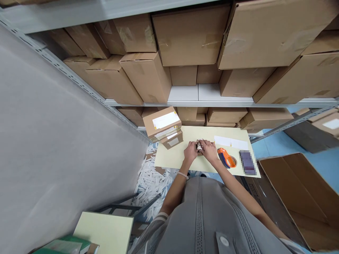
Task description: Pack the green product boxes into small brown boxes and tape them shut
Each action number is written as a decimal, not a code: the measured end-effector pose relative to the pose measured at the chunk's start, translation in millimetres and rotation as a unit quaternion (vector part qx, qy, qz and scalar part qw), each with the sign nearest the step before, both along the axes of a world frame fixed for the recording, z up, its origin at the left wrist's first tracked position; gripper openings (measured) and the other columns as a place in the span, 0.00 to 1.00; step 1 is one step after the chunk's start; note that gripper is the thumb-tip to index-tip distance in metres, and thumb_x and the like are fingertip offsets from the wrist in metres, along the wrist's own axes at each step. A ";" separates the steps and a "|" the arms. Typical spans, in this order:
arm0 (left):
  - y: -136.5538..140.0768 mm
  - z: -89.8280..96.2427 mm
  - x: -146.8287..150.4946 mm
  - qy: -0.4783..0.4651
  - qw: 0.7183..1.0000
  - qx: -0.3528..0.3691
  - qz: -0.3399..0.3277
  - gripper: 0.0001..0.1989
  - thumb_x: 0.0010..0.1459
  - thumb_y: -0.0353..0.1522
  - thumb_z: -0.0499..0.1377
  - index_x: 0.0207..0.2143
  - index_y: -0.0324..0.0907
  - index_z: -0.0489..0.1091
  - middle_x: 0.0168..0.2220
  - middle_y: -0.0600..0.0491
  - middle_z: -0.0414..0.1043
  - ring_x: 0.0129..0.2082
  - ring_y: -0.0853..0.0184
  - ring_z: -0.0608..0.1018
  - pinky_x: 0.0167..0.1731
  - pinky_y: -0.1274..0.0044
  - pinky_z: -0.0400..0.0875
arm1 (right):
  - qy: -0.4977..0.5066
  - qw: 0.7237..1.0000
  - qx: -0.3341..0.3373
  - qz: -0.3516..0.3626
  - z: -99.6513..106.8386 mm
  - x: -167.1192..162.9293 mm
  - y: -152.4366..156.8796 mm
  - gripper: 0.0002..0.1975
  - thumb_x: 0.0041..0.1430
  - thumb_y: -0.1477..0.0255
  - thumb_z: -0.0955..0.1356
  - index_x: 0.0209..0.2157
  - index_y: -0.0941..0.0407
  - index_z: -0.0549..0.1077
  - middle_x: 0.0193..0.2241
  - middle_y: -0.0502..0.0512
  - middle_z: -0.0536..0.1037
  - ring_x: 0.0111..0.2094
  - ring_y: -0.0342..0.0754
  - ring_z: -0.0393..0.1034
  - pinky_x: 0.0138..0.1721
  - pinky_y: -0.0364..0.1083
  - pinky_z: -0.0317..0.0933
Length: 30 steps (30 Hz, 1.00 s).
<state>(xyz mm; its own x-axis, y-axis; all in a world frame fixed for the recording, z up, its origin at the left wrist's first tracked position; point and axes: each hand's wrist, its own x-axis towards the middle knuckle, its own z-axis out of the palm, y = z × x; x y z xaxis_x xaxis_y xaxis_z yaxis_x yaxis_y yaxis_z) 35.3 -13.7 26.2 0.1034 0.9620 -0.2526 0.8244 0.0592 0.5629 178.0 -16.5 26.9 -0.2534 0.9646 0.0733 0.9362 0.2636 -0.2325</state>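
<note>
We see both hands meeting over a small shiny item (199, 146) near the middle of the pale yellow tabletop (172, 158). Our left hand (191, 151) curls its fingers against the left side of the item, and our right hand (209, 149) closes over it from the right, fingers bent down on top. Together the two hands grasp it; the item is too small and too covered to tell what it is, beyond a glint of silver and a dark part.

Just to the right of our right hand lies an orange tape dispenser (226, 157), flat on the tabletop, near the front edge. Further right, toward the front right corner, sits a blurred purple object (247, 162). Along the back edge, right of centre, lie white paper labels (231, 142).

At the back left corner stands a stack of small cardboard boxes (164, 127), the top one with a white label and tilted across the lower ones.

Behind the tabletop rises a metal shelf (212, 102) packed with large brown cartons (190, 35). On the floor to the left of the tabletop lie white paper strips (150, 183), and to the right an open carton (304, 197).
</note>
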 end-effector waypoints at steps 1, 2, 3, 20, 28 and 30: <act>0.0 0.3 0.4 0.000 1.000 0.000 0.001 0.16 0.63 0.31 0.59 0.53 0.47 0.64 0.55 0.51 0.67 0.51 0.63 0.76 0.41 0.75 0.71 | 0.002 1.000 0.001 0.002 -0.1 -0.6 -0.5 0.26 0.58 0.79 0.66 0.59 0.54 0.66 0.56 0.64 0.74 0.53 0.59 0.69 0.50 0.54 0.55; -0.1 0.6 0.8 0.000 1.000 0.000 0.002 0.17 0.63 0.30 0.58 0.54 0.47 0.64 0.55 0.51 0.66 0.51 0.63 0.76 0.41 0.75 0.71 | 0.003 1.000 0.002 0.004 -0.3 -1.4 -1.1 0.26 0.59 0.79 0.65 0.59 0.54 0.65 0.56 0.64 0.74 0.52 0.59 0.69 0.50 0.54 0.56; -0.2 0.9 1.1 -0.001 1.000 0.000 0.003 0.17 0.63 0.30 0.58 0.54 0.47 0.64 0.55 0.51 0.66 0.51 0.63 0.76 0.41 0.75 0.72 | 0.004 1.000 0.002 0.004 -0.7 -2.0 -1.7 0.26 0.59 0.80 0.64 0.59 0.54 0.65 0.57 0.65 0.74 0.51 0.59 0.70 0.49 0.54 0.56; -5.7 -1.6 -9.4 -0.034 0.994 0.059 -0.090 0.23 0.62 0.27 0.56 0.59 0.48 0.63 0.71 0.51 0.49 0.60 0.59 0.71 0.57 0.68 0.70 | 0.197 0.978 -0.028 -0.064 -31.3 53.2 -26.0 0.35 0.55 0.79 0.63 0.65 0.56 0.57 0.58 0.64 0.67 0.56 0.60 0.68 0.53 0.58 0.67; 0.9 -4.5 -8.6 -0.110 0.986 0.068 -0.103 0.35 0.59 0.23 0.57 0.67 0.47 0.53 0.69 0.49 0.54 0.63 0.56 0.69 0.58 0.65 0.71 | 0.201 0.978 -0.050 -0.008 -33.1 35.7 -28.7 0.34 0.55 0.80 0.62 0.64 0.53 0.60 0.60 0.61 0.68 0.55 0.56 0.70 0.52 0.54 0.68; 1.3 -6.5 -9.5 -0.118 0.985 0.070 -0.102 0.36 0.58 0.23 0.57 0.67 0.46 0.53 0.69 0.48 0.54 0.62 0.55 0.69 0.57 0.64 0.72 | 0.165 0.985 -0.051 -0.011 -33.1 32.2 -29.2 0.34 0.55 0.80 0.62 0.64 0.55 0.60 0.60 0.62 0.68 0.55 0.57 0.70 0.51 0.54 0.69</act>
